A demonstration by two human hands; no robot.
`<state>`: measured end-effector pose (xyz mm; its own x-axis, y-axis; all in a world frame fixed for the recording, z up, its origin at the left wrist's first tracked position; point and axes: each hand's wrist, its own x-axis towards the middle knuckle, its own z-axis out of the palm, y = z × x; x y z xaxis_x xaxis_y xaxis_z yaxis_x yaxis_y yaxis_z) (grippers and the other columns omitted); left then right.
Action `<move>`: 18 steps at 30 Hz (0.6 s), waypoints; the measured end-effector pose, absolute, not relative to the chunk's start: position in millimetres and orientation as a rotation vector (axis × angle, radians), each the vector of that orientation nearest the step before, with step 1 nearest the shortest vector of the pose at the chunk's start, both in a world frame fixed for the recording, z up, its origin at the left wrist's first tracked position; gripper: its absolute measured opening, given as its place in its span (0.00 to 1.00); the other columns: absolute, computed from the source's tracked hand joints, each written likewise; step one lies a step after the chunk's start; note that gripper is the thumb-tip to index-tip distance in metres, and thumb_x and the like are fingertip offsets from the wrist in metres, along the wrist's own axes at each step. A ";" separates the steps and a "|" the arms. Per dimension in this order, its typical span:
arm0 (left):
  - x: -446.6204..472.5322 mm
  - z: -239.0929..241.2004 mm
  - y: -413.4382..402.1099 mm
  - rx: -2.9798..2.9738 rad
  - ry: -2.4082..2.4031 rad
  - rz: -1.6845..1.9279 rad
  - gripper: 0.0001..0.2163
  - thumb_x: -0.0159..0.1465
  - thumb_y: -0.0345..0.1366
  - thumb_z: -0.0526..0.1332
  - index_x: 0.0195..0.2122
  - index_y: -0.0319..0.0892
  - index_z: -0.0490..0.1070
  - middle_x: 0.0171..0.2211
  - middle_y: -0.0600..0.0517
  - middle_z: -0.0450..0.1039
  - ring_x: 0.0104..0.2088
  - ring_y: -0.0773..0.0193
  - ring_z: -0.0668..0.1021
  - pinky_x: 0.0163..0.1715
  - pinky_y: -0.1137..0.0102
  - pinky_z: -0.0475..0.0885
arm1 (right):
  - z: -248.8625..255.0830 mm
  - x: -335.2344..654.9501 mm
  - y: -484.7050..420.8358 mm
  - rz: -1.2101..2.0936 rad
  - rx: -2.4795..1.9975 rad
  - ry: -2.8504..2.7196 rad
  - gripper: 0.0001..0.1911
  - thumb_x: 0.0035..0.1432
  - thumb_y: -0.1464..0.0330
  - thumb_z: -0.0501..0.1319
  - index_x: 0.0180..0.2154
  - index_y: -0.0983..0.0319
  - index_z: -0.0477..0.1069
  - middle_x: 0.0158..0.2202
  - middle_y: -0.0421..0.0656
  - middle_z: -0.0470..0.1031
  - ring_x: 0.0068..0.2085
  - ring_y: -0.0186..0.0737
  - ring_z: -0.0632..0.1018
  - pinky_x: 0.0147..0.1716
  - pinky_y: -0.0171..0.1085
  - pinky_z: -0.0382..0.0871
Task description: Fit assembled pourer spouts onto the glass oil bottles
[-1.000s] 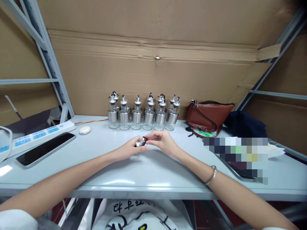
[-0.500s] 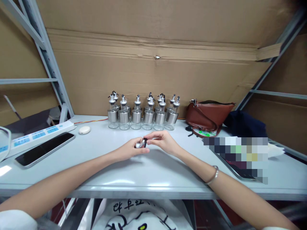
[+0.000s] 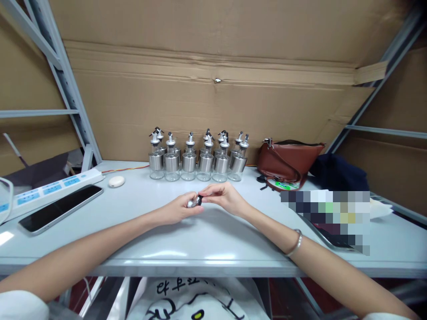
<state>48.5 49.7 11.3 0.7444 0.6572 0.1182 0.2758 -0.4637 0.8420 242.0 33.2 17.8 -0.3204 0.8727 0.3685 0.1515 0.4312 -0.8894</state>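
My left hand (image 3: 178, 208) is closed round a small silver pourer spout (image 3: 192, 203), similar to the tops on the bottles. At the spout's end sits a black flap (image 3: 199, 200). My right hand (image 3: 225, 198) pinches that black part between thumb and fingertips. Both hands meet just above the white table (image 3: 213, 235). Behind them stand several glass bottles with steel sleeves (image 3: 204, 162), upright and close together, each topped with a silver spout. Most of the held spout's body is hidden in my left palm.
On the left lie a phone (image 3: 62, 209), a power strip (image 3: 53, 189) and a round white case (image 3: 116, 182). At the right are a brown bag (image 3: 287, 162), dark cloth (image 3: 338, 171) and a blurred-out flat object (image 3: 328, 222). Cardboard (image 3: 216, 106) walls off the back.
The black flap looks tilted differently between my fingers, and my two hands have stayed together. The whole view has shifted very slightly.
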 end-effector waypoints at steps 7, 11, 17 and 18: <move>48.5 6.4 54.4 2.066 0.693 0.548 0.13 0.61 0.46 0.55 0.29 0.41 0.58 0.25 0.58 0.54 0.26 0.70 0.59 0.25 0.74 0.57 | 13.5 241.2 34.5 0.993 -0.897 -1.728 0.16 0.39 0.59 0.73 0.30 0.63 0.80 0.32 0.45 0.81 0.35 0.42 0.80 0.40 0.40 0.75; 48.3 5.1 54.9 2.012 0.670 0.513 0.14 0.62 0.49 0.52 0.32 0.42 0.58 0.24 0.58 0.56 0.23 0.71 0.59 0.22 0.74 0.56 | 13.2 240.6 35.4 0.990 -0.926 -1.728 0.17 0.40 0.59 0.72 0.32 0.63 0.80 0.32 0.45 0.81 0.35 0.42 0.80 0.40 0.41 0.74; 49.7 4.4 51.7 2.003 0.720 0.594 0.14 0.63 0.48 0.53 0.33 0.41 0.60 0.25 0.57 0.57 0.25 0.69 0.62 0.24 0.74 0.58 | 17.5 240.4 29.5 0.889 -0.980 -1.766 0.16 0.45 0.58 0.69 0.33 0.62 0.80 0.35 0.46 0.81 0.36 0.42 0.80 0.41 0.42 0.74; 50.1 4.4 51.0 1.998 0.722 0.611 0.13 0.62 0.47 0.53 0.33 0.41 0.61 0.25 0.57 0.57 0.25 0.69 0.62 0.24 0.73 0.58 | 18.1 240.4 28.4 0.869 -0.980 -1.771 0.16 0.46 0.58 0.69 0.33 0.62 0.80 0.35 0.46 0.81 0.36 0.42 0.80 0.40 0.42 0.74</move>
